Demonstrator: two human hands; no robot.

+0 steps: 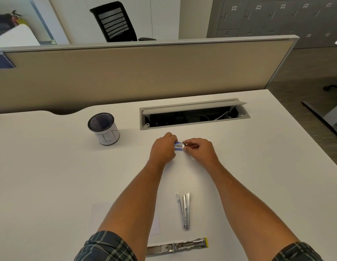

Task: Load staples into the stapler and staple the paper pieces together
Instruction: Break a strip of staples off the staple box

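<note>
Both hands on one small blue staple box (178,146), mid-surface: left hand (163,149) fingers curled round its left end, right hand (199,149) pinching the right end. Two staplers near edge: one (185,210) open, one (178,246) yellow-tipped. One paper sheet (156,226) under left forearm. One mesh cup (103,128).

A white desk (51,166) lies under the hands, with an open cable hatch (194,114) just beyond them. Farther off stands a beige divider panel (126,76). Behind it are a black mesh chair (115,21), white walls and grey lockers (276,17) to the right.
</note>
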